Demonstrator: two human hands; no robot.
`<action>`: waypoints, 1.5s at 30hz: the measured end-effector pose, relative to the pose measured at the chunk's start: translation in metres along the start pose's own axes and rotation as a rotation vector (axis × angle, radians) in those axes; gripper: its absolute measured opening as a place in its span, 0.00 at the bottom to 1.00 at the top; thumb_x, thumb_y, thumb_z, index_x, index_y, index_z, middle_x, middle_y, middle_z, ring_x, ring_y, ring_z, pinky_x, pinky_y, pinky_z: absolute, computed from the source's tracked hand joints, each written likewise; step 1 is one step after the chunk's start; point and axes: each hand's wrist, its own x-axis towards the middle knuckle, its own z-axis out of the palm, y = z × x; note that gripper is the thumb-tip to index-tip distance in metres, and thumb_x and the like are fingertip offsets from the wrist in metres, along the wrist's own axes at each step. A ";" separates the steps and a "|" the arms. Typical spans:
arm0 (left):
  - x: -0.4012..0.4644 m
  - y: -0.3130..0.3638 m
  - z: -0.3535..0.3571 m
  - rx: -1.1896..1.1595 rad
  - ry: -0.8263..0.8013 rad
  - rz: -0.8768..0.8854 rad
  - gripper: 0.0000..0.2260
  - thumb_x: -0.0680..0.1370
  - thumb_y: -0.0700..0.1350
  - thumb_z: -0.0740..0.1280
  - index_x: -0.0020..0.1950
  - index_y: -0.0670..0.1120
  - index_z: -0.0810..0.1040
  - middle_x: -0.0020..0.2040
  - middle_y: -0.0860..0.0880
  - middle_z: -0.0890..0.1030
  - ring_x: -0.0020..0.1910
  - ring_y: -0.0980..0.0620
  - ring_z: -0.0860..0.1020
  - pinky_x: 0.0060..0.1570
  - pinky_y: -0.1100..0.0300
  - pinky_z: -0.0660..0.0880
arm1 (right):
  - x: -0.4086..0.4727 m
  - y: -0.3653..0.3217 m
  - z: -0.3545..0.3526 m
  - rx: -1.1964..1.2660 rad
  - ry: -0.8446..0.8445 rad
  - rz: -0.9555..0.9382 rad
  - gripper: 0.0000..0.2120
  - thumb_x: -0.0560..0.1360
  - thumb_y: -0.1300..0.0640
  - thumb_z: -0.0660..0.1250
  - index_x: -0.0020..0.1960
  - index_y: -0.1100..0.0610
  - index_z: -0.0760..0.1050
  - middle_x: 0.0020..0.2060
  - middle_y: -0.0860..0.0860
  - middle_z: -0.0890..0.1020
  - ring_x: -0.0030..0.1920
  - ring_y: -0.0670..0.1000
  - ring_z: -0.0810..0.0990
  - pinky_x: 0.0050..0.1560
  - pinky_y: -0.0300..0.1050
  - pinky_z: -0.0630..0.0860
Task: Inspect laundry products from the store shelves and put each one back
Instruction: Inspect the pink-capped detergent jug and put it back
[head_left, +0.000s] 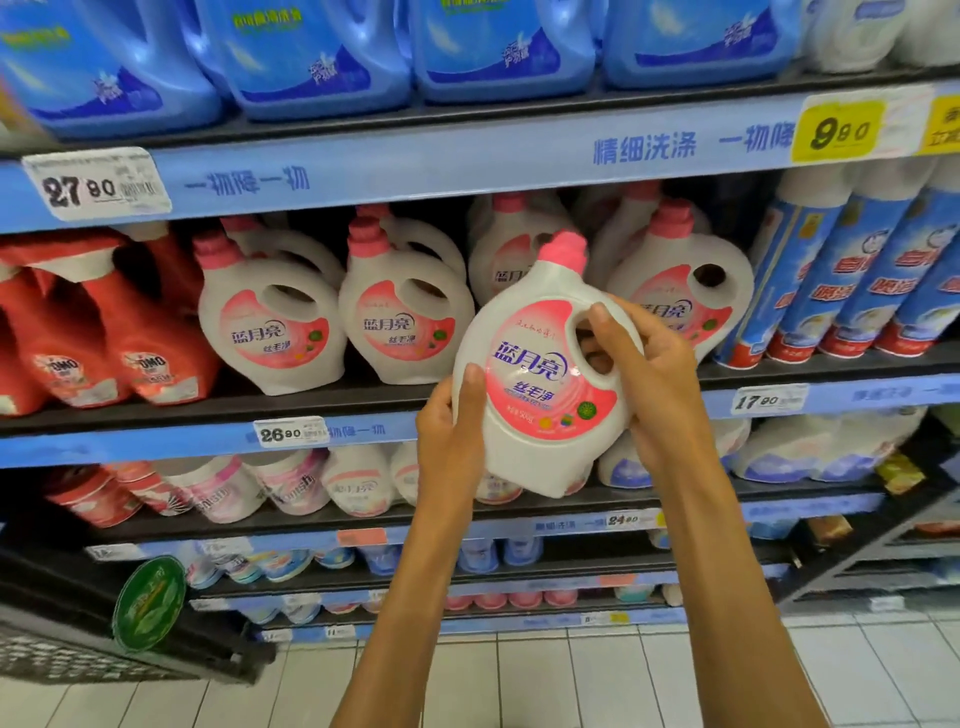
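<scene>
You've got the white plastic detergent jug with pink cap (540, 374) off the shelf, label facing you to read. Right hand (657, 379) grips its handle; left hand (452, 431) clasps its lower side, steadying it.

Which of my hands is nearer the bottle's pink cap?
Right. The right hand grips the handle just below the pink cap; the left hand holds the bottle lower down, at its left side.

White pink-capped detergent jug (540, 374), tilted, shelf-front.
</scene>
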 end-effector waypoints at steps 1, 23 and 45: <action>-0.006 0.004 0.002 -0.014 0.014 -0.009 0.21 0.75 0.56 0.62 0.55 0.40 0.79 0.49 0.42 0.85 0.49 0.48 0.83 0.47 0.58 0.80 | -0.001 0.000 0.000 0.047 -0.019 0.049 0.16 0.69 0.47 0.70 0.55 0.52 0.80 0.44 0.49 0.85 0.46 0.48 0.84 0.43 0.41 0.80; -0.023 0.005 0.000 -0.003 -0.209 -0.292 0.18 0.80 0.56 0.56 0.54 0.47 0.80 0.49 0.47 0.85 0.48 0.51 0.83 0.45 0.60 0.79 | -0.007 -0.034 0.012 0.525 -0.127 0.233 0.08 0.75 0.53 0.66 0.52 0.53 0.80 0.43 0.51 0.81 0.47 0.49 0.80 0.52 0.45 0.75; -0.038 0.006 -0.005 -0.361 -0.546 -0.095 0.26 0.63 0.67 0.73 0.58 0.57 0.81 0.60 0.51 0.82 0.61 0.51 0.78 0.55 0.55 0.78 | -0.003 -0.047 -0.006 0.040 -0.195 -0.032 0.15 0.75 0.46 0.66 0.59 0.51 0.76 0.45 0.47 0.85 0.45 0.46 0.84 0.42 0.37 0.78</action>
